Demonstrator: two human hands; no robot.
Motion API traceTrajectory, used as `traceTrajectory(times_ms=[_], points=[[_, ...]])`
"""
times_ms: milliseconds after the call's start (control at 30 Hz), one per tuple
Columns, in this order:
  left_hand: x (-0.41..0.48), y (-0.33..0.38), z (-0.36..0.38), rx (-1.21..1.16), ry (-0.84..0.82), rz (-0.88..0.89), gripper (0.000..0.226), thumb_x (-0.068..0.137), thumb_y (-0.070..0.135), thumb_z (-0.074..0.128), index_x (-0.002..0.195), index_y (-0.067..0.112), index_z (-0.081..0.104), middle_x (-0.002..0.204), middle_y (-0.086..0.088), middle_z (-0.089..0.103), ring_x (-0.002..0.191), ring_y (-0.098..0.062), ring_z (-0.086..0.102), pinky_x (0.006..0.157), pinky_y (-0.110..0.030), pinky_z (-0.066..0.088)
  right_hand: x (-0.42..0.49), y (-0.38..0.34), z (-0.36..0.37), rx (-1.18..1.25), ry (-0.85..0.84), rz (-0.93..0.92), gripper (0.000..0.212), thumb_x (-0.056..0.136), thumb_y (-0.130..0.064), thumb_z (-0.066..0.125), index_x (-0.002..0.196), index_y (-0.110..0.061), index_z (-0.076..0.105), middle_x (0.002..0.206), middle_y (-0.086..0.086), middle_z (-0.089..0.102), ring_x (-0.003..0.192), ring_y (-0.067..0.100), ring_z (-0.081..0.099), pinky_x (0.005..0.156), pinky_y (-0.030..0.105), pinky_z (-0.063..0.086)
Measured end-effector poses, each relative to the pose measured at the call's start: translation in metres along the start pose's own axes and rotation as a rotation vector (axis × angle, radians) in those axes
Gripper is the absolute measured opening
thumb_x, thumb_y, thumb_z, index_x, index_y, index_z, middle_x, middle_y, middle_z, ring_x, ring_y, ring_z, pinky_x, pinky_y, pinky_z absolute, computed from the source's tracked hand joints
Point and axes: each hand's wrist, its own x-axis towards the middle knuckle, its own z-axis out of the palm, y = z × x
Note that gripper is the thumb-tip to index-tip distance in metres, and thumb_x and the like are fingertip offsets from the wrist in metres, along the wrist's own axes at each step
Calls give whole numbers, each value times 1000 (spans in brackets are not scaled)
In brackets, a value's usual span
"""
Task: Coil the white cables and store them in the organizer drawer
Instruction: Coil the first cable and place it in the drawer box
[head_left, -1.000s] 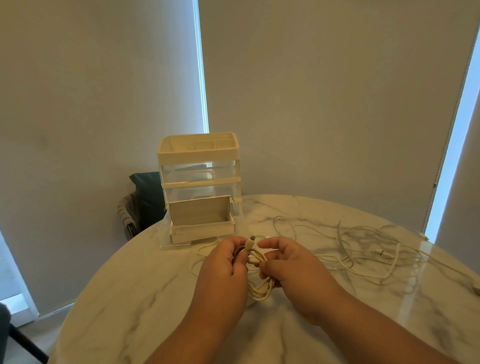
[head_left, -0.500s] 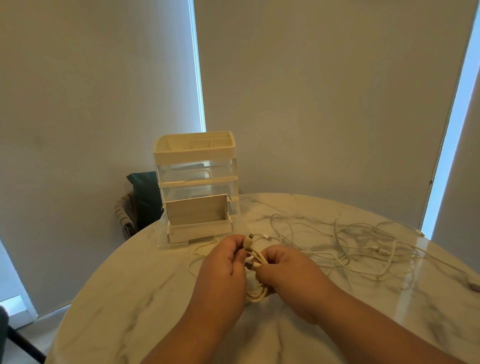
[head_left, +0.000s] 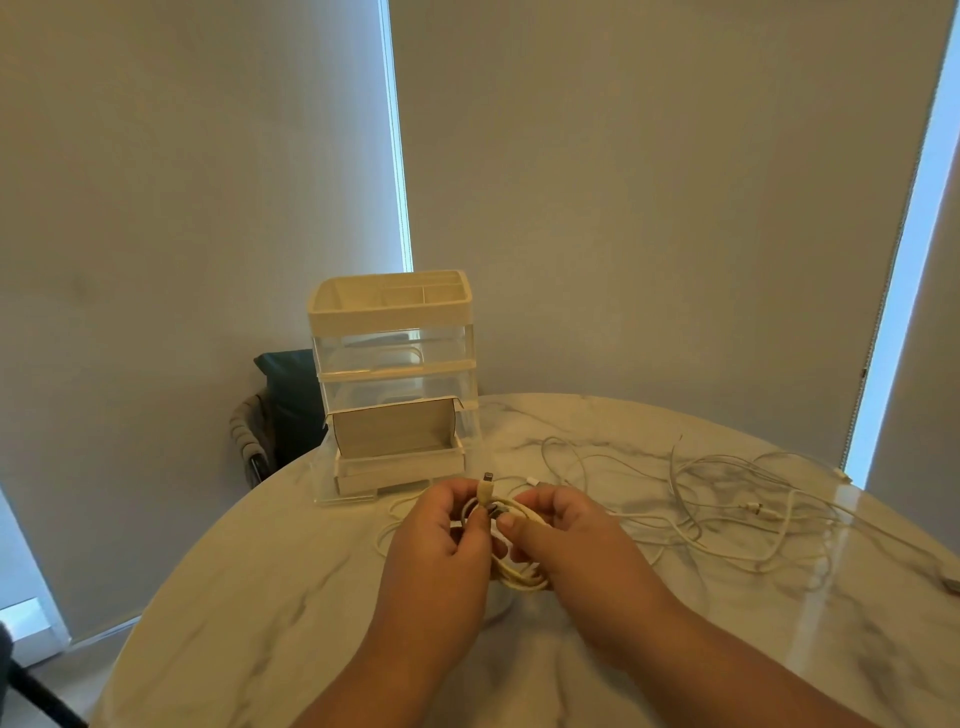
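Note:
My left hand (head_left: 441, 551) and my right hand (head_left: 576, 551) both grip a small coil of white cable (head_left: 519, 574) above the table's middle. A plug end (head_left: 487, 488) sticks up between my thumbs. Loops of the coil hang below my fingers. Behind my hands stands the white organizer (head_left: 392, 332) with clear upper drawers. Its bottom drawer (head_left: 400, 462) is pulled out and open. More white cables (head_left: 727, 509) lie tangled and loose on the table to the right.
The round marble table (head_left: 260, 597) ends close to the wall. A dark chair with a bag (head_left: 283, 410) sits behind the organizer on the left. A plug (head_left: 950, 584) lies at the far right edge.
The hands stay together on the coil, with the fingers shifting slightly around the plug end. The view has tilted a little.

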Motion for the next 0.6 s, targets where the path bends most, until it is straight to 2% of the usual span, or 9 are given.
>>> traceTrajectory(times_ms=[100, 167, 333, 500, 600], points=[[0, -1, 1, -73, -22, -31, 19, 95, 11, 58, 100, 26, 67, 82, 5, 73, 72, -14, 71, 67, -36, 61, 1, -2, 0, -2, 36, -37, 7, 86, -25, 74, 89, -20, 70, 74, -2, 72, 66, 10, 64, 66, 30, 50], [0, -2, 1, -90, -41, -32, 17, 94, 12, 61, 98, 26, 69, 81, 2, 73, 72, -16, 71, 65, -32, 60, 2, -3, 0, -4, 71, -54, 9, 87, -26, 72, 88, -17, 69, 69, -3, 70, 62, 10, 61, 63, 30, 48], [1, -3, -2, -62, -72, -2, 10, 89, 17, 68, 89, 27, 70, 75, -1, 70, 66, -18, 67, 56, -24, 54, 1, -3, 1, -20, 80, -30, 13, 89, -34, 70, 89, -22, 68, 66, -2, 67, 60, 11, 60, 62, 32, 46], [2, -3, -3, -35, -35, 9, 4, 88, 24, 70, 85, 25, 68, 71, 0, 69, 58, -14, 63, 51, -25, 52, -1, -6, -1, -22, 17, -13, 14, 88, -37, 70, 91, -22, 69, 78, 0, 74, 67, 13, 64, 59, 31, 46], [3, -3, -4, -8, 6, 2, 7, 89, 26, 69, 83, 24, 66, 69, 4, 68, 53, -9, 60, 47, -22, 49, 0, -6, -2, -30, -17, -25, 7, 88, -27, 71, 95, -26, 71, 88, 1, 76, 78, 17, 70, 60, 31, 49]])
